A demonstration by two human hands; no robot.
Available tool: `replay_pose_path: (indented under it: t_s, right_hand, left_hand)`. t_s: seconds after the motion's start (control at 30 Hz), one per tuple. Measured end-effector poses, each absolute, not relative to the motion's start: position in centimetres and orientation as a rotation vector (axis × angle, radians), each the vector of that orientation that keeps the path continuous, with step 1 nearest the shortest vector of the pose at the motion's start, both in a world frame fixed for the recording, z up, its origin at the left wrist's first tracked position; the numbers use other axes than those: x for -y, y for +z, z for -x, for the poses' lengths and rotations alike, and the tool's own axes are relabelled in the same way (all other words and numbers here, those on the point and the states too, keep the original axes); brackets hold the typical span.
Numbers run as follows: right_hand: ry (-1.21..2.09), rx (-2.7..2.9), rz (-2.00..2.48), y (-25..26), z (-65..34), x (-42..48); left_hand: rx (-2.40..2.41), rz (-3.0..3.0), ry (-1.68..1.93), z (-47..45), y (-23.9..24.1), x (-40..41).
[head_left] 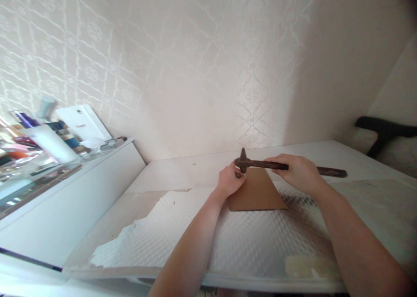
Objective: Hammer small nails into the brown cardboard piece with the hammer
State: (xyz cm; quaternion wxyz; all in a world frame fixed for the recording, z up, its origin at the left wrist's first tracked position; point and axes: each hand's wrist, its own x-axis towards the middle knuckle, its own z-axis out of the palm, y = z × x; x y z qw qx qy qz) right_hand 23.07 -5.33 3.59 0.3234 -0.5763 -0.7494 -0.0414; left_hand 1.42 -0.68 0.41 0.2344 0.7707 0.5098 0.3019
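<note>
My right hand [298, 171] is closed around a rusty hammer [286, 166] handle, its head just above a brown cardboard piece [257, 195]. My left hand [230, 179] pinches something small at the cardboard's far edge. White table [182, 171] lies open around them.

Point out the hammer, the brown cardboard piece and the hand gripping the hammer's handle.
hammer [243, 161], head view, on its rusty head.
brown cardboard piece [257, 195], head view, on its flat middle.
right hand [298, 171], head view, on the back of the hand.
</note>
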Motion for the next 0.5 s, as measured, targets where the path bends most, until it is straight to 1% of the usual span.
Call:
replay_pose_path:
  t_s: [0.5]
  right_hand:
    - [-0.084,1.938,1.605,3.72,-22.95,5.42]
  left_hand:
    - [-1.384,-2.154,0.818,-1.33,0.42,0.69]
